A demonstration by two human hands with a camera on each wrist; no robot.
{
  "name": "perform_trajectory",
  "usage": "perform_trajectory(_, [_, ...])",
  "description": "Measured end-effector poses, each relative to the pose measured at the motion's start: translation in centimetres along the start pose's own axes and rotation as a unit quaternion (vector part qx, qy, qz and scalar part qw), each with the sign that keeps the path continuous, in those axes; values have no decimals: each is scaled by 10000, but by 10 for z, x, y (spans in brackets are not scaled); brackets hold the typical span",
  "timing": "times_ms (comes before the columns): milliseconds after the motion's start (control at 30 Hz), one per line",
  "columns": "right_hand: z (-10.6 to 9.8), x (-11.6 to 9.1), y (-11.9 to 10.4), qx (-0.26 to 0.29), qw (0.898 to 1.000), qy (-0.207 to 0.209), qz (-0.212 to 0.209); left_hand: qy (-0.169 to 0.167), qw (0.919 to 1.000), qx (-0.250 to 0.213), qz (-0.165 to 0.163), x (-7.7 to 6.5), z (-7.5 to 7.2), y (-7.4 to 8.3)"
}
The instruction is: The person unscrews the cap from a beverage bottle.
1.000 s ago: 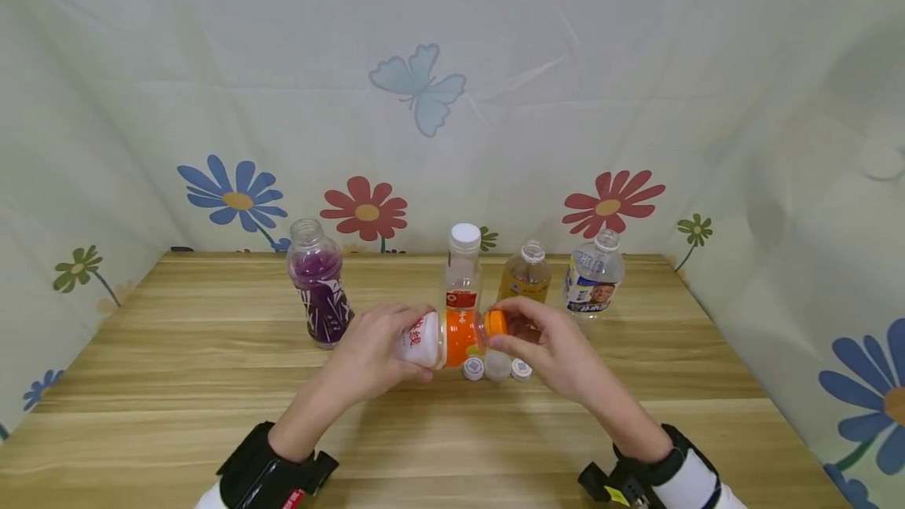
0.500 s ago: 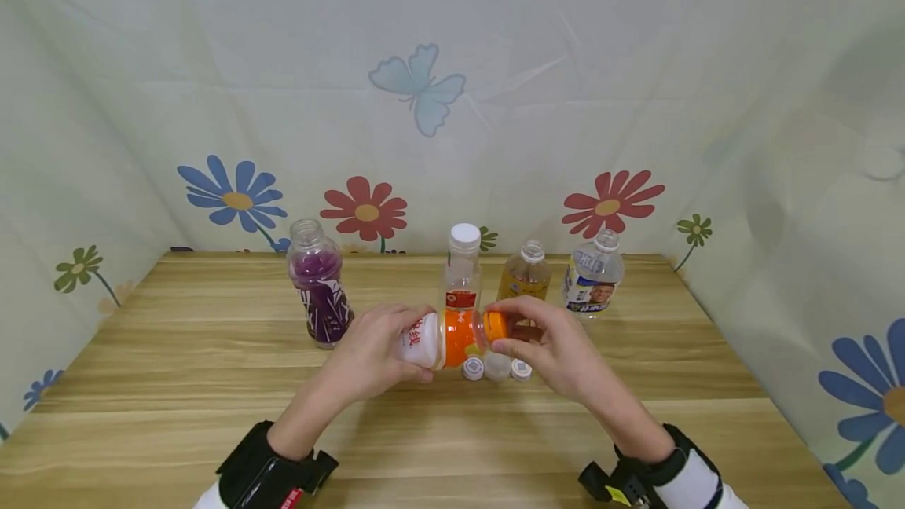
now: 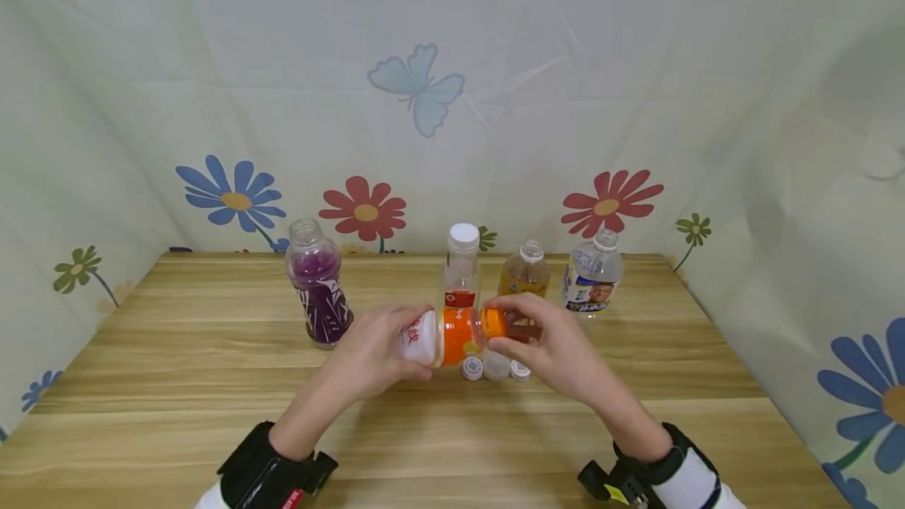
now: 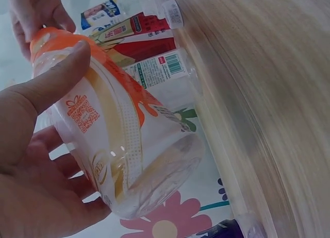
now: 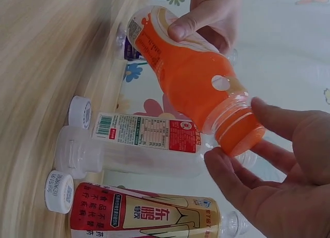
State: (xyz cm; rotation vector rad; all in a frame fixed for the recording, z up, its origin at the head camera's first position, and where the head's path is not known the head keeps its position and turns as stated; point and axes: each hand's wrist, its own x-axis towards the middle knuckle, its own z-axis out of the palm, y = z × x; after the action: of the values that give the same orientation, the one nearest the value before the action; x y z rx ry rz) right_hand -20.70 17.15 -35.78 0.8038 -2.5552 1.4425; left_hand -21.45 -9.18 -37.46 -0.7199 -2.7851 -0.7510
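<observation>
Held on its side above the table is a plastic bottle [image 3: 459, 336] with an orange and white label. My left hand [image 3: 371, 348] grips it round the white lower part, thumb across the label in the left wrist view. At the bottle's neck sits an orange cap [image 5: 240, 132], which my right hand [image 3: 555, 340] pinches between thumb and fingers. Beneath the neck, two white caps [image 3: 472, 368] and a translucent cap [image 5: 77, 153] lie on the table. Just behind the held bottle stands a clear bottle [image 3: 463, 265] with a white cap and red label.
A purple-labelled bottle [image 3: 318, 289] without a cap stands to the left on the wooden table [image 3: 452, 446]. Right of centre stand an uncapped yellow-labelled bottle [image 3: 523, 281] and an uncapped clear bottle [image 3: 594, 281] with a blue and white label. A flowered curtain [image 3: 283, 100] surrounds the table.
My right fingers shift slightly about the orange cap. The left hand and the bottle stay almost in place, and the standing bottles have not moved.
</observation>
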Motion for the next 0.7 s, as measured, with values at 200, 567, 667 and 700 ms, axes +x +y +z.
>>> perform_trajectory(200, [-2, 0, -2, -104, 9998, 73, 169, 151, 9997, 148, -129, 0, 1, 1])
perform_trajectory(567, [4, 2, 3, -738, 9961, 270, 401, 285, 9993, 174, -145, 1, 3, 2])
perform_trajectory(667, [5, 1, 4, -777, 9960, 344, 260, 294, 9994, 121, -147, 1, 4, 2])
perform_trajectory(700, [5, 1, 4, -785, 9960, 367, 215, 293, 9994, 107, -150, 1, 4, 2])
